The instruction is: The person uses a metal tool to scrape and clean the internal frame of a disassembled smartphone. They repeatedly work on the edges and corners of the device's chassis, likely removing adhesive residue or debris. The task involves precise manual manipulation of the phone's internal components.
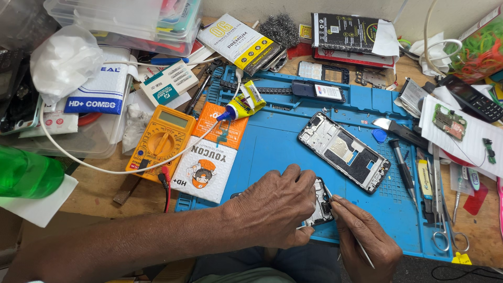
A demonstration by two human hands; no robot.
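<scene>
orange-white pouch [212, 157] on mat left | white-yellow box [238, 42] top | black packet [343, 32] top right

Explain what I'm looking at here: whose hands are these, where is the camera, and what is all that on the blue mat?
There is no machine: a person works with bare hands, filmed by one camera on their head looking down. The left hand presses on a small opened phone part at the near edge of the blue repair mat. The right hand holds a thin metal tool with its tip at that part. Farther back on the mat lies a bare phone frame, with a screwdriver to its right. At the mat's left lie a glue tube and a yellow multimeter; scissors lie at the right.
</scene>
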